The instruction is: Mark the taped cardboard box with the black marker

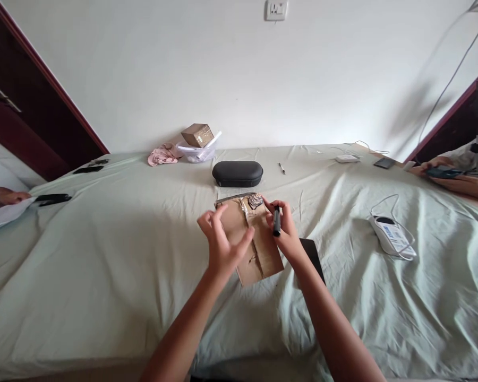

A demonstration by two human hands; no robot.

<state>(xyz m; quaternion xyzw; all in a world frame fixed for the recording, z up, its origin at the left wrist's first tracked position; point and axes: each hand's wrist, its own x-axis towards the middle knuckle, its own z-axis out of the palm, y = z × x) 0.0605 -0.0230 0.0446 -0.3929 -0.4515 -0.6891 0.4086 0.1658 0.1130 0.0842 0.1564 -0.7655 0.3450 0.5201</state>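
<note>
Pale green cloth (123, 265) spreads broadly toward nine o'clock of the cardboard piece (269, 254), which is mid-view between the hands, its lower edge well apart from the cloth's six-o'clock border. A black case (238, 174) sits near its twelve-o'clock edge, a dark flat panel (314, 260) at four. The left hand (223, 244), at nine, overlaps it, grip spread and loosely curled; the right hand (286, 228), at two, grips a black marker (276, 220).
</note>
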